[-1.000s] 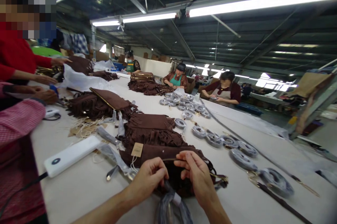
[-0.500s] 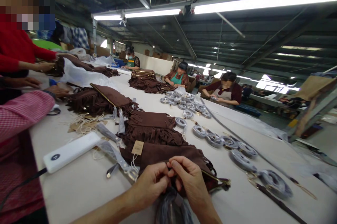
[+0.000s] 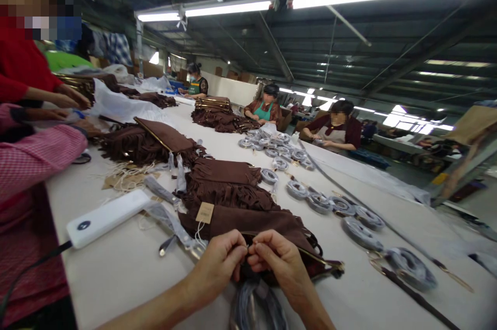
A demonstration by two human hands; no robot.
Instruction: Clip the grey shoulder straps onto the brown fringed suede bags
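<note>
Side by side at the near edge of a dark brown fringed bag (image 3: 248, 221), my left hand (image 3: 223, 263) and my right hand (image 3: 279, 263) are both closed in a pinch. Their fingertips nearly meet, and whatever small thing is between them is too hidden to make out. The bag lies flat, its gold-edged opening (image 3: 320, 261) towards me on the right. A tan paper tag (image 3: 204, 212) on white string rests on it. Just below my hands sits a coiled grey strap (image 3: 258, 306) in clear plastic wrap, partly covered by them.
Several wrapped strap coils (image 3: 361, 234) line the right of the white table (image 3: 388, 294). A white power bank (image 3: 108, 218) with a black cable lies left, near wrapped strips (image 3: 166, 219). More fringed bags (image 3: 166, 136) are piled beyond. Co-workers stand at left, including a checked pink sleeve (image 3: 42, 156).
My fingertips have drawn slightly apart while staying pinched. The view has shifted a little. At left, the hands of the co-worker in red have moved lower over the bags.
</note>
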